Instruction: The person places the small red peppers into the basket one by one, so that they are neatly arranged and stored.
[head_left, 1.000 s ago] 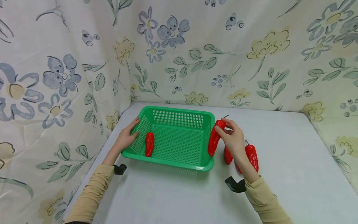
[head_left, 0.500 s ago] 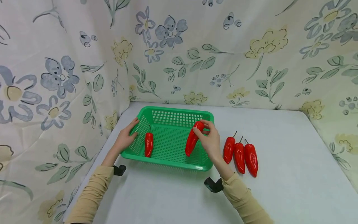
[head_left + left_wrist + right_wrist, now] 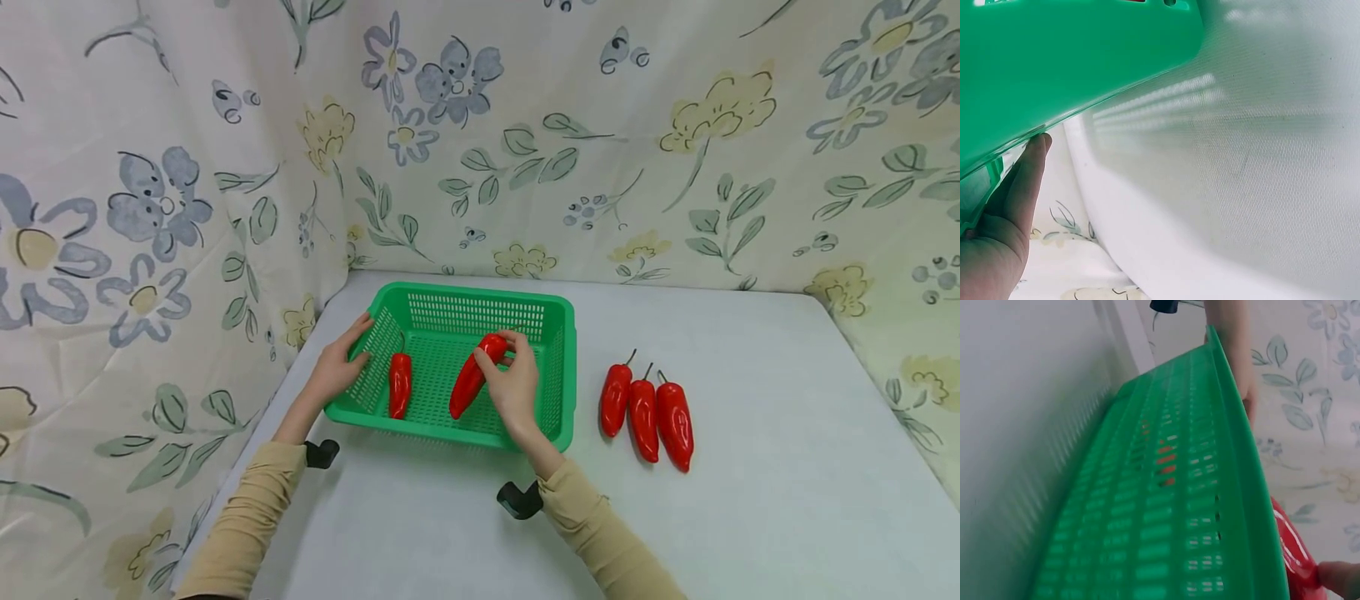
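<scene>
A green plastic basket [image 3: 450,435] with slotted walls stands on the table. My left hand [image 3: 336,367] rests against its left rim, fingers and thumb stretched out; the left wrist view shows the thumb [image 3: 1030,175] touching the rim, with the other fingers partly hidden. Over the basket's middle, my right hand [image 3: 513,379] pinches a red chili pepper [image 3: 471,382] between thumb and fingers, tilted with its tip down to the left. In the right wrist view, part of that pepper [image 3: 1292,550] shows above the rim. Another red pepper [image 3: 400,386] lies inside at the left.
Right of the basket, 3 red peppers [image 3: 643,417] lie side by side on the white table [image 3: 772,433], stems pointing away. A flowered cloth [image 3: 600,183] hangs behind the table and along its left side.
My right hand has carried the pepper leftward, from beside the basket's right rim to above its middle. The peppers on the table have come into full view. The left hand stays put.
</scene>
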The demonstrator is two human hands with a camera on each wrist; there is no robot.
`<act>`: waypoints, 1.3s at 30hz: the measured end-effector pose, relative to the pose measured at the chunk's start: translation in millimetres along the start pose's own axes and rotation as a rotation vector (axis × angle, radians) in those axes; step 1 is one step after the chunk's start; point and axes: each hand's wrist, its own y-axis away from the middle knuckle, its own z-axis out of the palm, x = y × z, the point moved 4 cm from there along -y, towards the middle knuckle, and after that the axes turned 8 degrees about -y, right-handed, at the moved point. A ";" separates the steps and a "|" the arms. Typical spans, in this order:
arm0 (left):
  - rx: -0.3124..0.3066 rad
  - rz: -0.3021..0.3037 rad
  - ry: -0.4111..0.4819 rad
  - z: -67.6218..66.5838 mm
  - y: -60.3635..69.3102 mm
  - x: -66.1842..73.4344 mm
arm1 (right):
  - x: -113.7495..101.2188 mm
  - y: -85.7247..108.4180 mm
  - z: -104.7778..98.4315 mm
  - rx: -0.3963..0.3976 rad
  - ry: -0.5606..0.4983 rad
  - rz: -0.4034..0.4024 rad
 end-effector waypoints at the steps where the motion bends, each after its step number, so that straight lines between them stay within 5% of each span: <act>1: -0.001 -0.001 0.001 0.0 -0.1 -0.1 | 0.9 0.9 3.9 0.002 -0.005 0.002; 19: 0.000 -0.004 -0.002 -0.9 1.6 0.7 | 17.1 9.9 59.6 0.053 0.060 0.046; 30: 0.000 -0.005 -0.004 0.9 1.6 0.1 | 28.4 0.8 91.5 -0.027 0.197 0.104; 39: -0.005 -0.012 0.000 0.0 0.7 1.6 | 29.2 0.6 98.8 -0.101 0.258 0.111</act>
